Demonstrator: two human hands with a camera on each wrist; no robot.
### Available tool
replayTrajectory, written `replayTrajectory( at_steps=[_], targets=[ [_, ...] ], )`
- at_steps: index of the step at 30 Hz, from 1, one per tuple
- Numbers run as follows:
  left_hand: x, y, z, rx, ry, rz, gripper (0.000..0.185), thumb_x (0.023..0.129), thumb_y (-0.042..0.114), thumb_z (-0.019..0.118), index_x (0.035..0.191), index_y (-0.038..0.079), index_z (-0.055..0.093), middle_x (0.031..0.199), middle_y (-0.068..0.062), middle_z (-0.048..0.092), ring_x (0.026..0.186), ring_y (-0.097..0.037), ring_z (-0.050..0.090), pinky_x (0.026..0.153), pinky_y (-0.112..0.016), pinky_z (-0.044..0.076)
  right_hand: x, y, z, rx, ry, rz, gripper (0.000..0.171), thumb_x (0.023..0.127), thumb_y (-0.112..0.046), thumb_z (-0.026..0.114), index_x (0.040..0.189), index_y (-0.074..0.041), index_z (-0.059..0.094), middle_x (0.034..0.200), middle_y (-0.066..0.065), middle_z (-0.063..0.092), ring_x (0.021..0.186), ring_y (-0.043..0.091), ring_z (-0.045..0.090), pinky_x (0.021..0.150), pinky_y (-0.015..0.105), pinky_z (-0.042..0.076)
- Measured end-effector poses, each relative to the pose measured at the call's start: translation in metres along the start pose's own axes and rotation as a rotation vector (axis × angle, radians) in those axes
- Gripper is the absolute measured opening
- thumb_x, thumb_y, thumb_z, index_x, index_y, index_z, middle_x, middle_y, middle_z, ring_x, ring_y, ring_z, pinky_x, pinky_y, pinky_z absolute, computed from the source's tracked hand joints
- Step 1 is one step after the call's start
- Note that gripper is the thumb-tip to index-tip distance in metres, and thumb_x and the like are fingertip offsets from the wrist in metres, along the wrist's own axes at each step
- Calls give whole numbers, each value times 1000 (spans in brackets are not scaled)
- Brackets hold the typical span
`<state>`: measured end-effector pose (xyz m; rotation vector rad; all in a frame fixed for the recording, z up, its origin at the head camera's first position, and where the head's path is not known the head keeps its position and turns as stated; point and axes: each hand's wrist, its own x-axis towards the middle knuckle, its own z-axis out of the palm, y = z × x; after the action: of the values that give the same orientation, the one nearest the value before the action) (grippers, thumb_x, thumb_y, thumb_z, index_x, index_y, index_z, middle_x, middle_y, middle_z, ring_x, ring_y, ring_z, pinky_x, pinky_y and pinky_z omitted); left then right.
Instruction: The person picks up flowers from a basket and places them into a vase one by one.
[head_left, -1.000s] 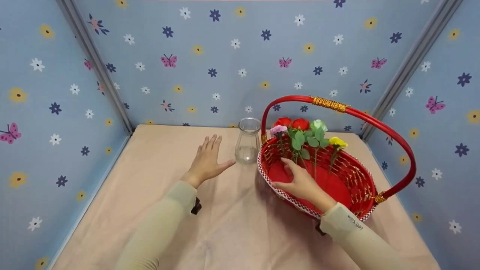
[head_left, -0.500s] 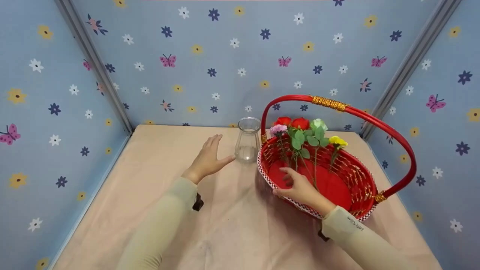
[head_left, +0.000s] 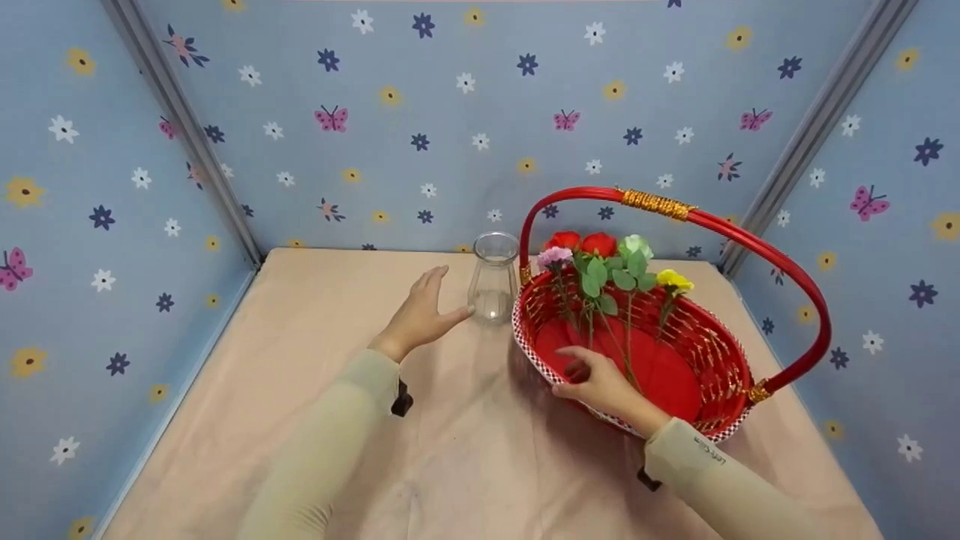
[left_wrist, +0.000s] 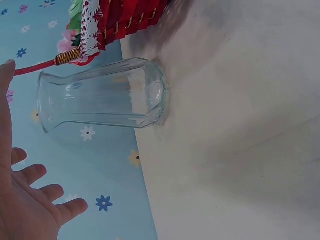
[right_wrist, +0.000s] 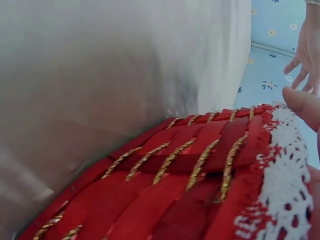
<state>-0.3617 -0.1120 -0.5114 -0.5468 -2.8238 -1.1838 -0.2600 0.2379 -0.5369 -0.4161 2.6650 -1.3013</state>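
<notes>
A clear glass vase (head_left: 493,281) stands upright on the cloth, just left of a red woven basket (head_left: 711,352). My left hand (head_left: 420,319) is left of the vase with its fingers extended; in the left wrist view the thumb (left_wrist: 6,80) is apart from the glass. My right hand (head_left: 611,386) hovers over the basket's near rim, fingers loosely bent, holding nothing visible. Artificial flowers lean against the basket's far inner wall: red roses (head_left: 598,244), a pink carnation (head_left: 553,257), a pale green flower (head_left: 636,246) and a yellow one (head_left: 674,280). Part of the basket floor is hidden by the right hand.
The basket's tall red handle (head_left: 780,259) arches over it, its middle wrapped in gold. A peach cloth (head_left: 457,457) covers the table. Blue floral panels (head_left: 450,112) enclose the back and both sides, with grey posts (head_left: 191,142) in the corners.
My right hand has drawn slightly back towards me, its fingers bending more. The left hand has turned a little near the vase. Vase, basket and flowers stay put; the view shifts slightly.
</notes>
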Motion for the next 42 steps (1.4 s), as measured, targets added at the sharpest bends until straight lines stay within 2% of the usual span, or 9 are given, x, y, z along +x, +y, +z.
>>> replayTrajectory(
  at_steps=[7,12,18,21,25,35,42],
  targets=[
    [5,2,0,-16,-8,-38,100,101,51,73,171,3,22,177,-22,26,166,-41,25,136,-58,24,1,4,3,-3,-33,-45,52,86,-7,88,135,1,70,114,18,77,101,28,72,87,40,61],
    [10,3,3,-25,7,-38,97,101,47,74,171,2,23,177,-23,27,165,-43,25,136,-58,24,2,6,4,38,-55,-63,43,84,-3,86,126,0,75,109,15,79,94,19,70,81,30,59],
    [13,4,12,-40,9,-37,100,101,54,71,171,1,23,177,-23,27,165,-43,26,136,-58,25,-2,13,8,59,-80,-67,38,85,-2,84,123,0,77,107,13,78,92,13,67,77,23,57],
    [15,4,15,-55,12,-45,101,101,57,70,171,2,23,177,-23,27,165,-43,27,136,-58,26,-4,15,9,52,-76,-78,39,86,-1,83,124,1,76,108,15,78,94,15,67,77,23,57],
    [19,5,16,-75,39,-46,98,101,52,72,170,1,24,176,-24,29,164,-43,30,136,-57,26,-4,16,9,56,-62,-91,41,85,1,82,125,3,76,108,18,78,94,18,68,76,23,57],
    [33,5,24,-107,94,-58,95,101,49,72,168,-4,28,173,-28,33,162,-44,33,135,-56,28,-5,15,9,63,-54,-113,41,85,2,80,126,3,77,108,18,79,92,12,66,76,22,56],
    [41,2,36,-199,109,-98,97,100,48,76,168,-2,28,174,-26,32,162,-42,33,135,-55,29,-5,15,9,62,-55,-121,40,85,3,81,125,4,76,108,19,78,90,10,65,75,22,56]
  ],
)
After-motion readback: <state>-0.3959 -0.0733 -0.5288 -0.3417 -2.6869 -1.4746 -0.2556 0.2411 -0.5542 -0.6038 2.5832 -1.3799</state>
